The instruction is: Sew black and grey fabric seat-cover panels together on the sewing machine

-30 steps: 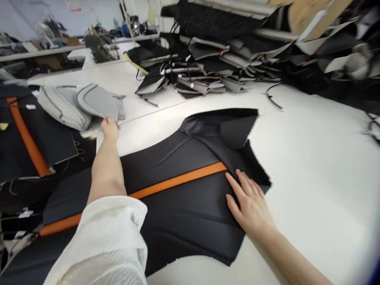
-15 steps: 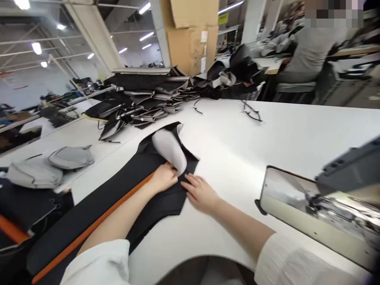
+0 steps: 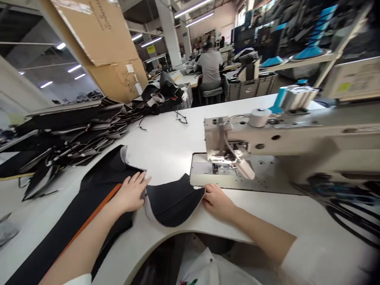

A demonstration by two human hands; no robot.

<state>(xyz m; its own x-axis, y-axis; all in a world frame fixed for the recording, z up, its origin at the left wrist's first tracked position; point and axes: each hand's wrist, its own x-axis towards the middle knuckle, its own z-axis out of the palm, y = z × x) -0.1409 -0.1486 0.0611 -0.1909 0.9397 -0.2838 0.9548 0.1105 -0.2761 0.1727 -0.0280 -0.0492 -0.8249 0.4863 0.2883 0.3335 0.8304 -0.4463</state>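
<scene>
A long black fabric panel [image 3: 97, 186] with an orange stripe [image 3: 97, 209] lies across the white table [image 3: 166, 138]. My left hand [image 3: 130, 194] rests on it with fingers stretched flat, pressing the panel near the stripe's end. A smaller black piece with a grey underside [image 3: 173, 200] lies to its right. My right hand [image 3: 216, 200] has its fingers curled on that piece's right corner, close to the sewing machine's base plate [image 3: 208, 174].
The sewing machine [image 3: 285, 134] stands at the right with its needle area [image 3: 228, 156] over the plate. A heap of black and grey cut pieces [image 3: 68, 134] lies at the left. Cardboard boxes [image 3: 109, 51] stand behind. A person sits at a far table [image 3: 209, 67].
The view has swung right, bringing the sewing machine in. Both hands have pulled the panel's end and the smaller piece towards the machine; the left hand went from gripping to lying flat.
</scene>
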